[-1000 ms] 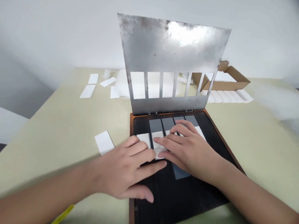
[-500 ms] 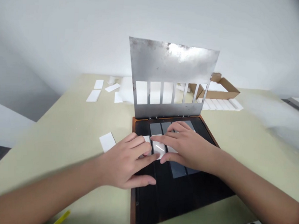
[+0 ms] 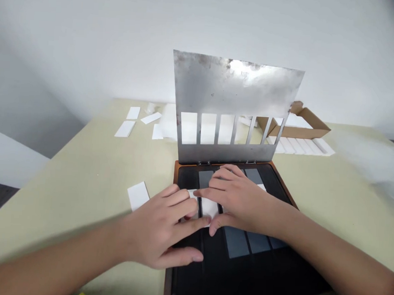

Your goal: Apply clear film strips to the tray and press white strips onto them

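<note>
Loosely, each with its grip spread, the left hand (image 3: 165,228) and right hand (image 3: 238,198) touch a white card (image 3: 209,208).

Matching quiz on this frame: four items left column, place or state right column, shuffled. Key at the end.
Column one:
1. Metal plate
2. Cardboard box
3. Black tray
4. Left hand

Column two:
A. Open-topped, toward the back right of the table
B. Index finger extended to the near end of a white card
C. Raised, with rectangular cut-outs
D. Brown-rimmed, lying flat

Pairs: 1-C, 2-A, 3-D, 4-B
</note>
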`<control>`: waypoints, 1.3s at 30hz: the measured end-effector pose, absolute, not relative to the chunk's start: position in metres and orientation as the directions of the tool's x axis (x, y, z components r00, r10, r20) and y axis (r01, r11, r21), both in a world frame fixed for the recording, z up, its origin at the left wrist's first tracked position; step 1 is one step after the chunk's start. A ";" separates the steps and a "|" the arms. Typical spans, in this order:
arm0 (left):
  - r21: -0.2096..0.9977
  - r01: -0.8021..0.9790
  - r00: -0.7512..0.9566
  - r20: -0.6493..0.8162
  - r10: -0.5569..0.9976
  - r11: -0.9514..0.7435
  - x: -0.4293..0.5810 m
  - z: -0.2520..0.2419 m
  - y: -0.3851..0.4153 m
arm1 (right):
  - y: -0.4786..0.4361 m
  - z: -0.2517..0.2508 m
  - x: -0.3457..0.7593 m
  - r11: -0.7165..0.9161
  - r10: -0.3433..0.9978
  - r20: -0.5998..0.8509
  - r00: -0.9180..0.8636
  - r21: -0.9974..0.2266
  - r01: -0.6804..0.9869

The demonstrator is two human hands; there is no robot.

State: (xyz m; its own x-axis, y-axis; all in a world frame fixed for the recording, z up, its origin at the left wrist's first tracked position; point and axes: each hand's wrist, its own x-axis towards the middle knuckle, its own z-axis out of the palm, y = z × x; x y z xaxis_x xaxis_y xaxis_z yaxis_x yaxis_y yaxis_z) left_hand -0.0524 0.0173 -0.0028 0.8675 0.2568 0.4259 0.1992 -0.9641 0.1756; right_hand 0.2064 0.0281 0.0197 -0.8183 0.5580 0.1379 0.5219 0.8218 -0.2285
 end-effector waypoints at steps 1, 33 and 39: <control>0.172 0.204 0.865 0.430 0.260 -0.964 -0.053 -0.004 0.017 | 0.029 0.016 0.207 0.822 0.556 0.149 -0.818 -0.248 0.513; 0.106 0.007 0.782 0.619 0.071 -0.994 -0.056 -0.003 0.017 | 0.027 0.025 0.210 0.750 0.613 0.118 -0.781 -0.397 0.529; 0.200 0.091 0.890 0.423 0.170 -0.975 -0.051 -0.001 0.018 | 0.019 0.033 0.216 0.763 0.615 0.113 -0.780 -0.334 0.553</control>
